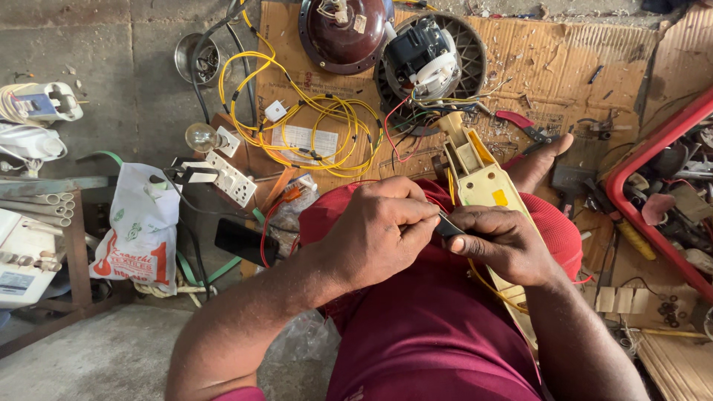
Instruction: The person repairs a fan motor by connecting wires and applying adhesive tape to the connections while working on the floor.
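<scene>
My left hand and my right hand meet over my lap, and together they pinch a small dark part between the fingertips. A cream and yellow plastic housing lies along my right leg, partly under my right hand. Red, green and yellow wires run from its top end to a fan motor in a round grille on the cardboard. What the dark part is I cannot make out.
A coil of yellow wire, a maroon dome cover, a white switch board with a bulb, red-handled pliers, a black phone, a white printed bag and a red crate of parts surround me.
</scene>
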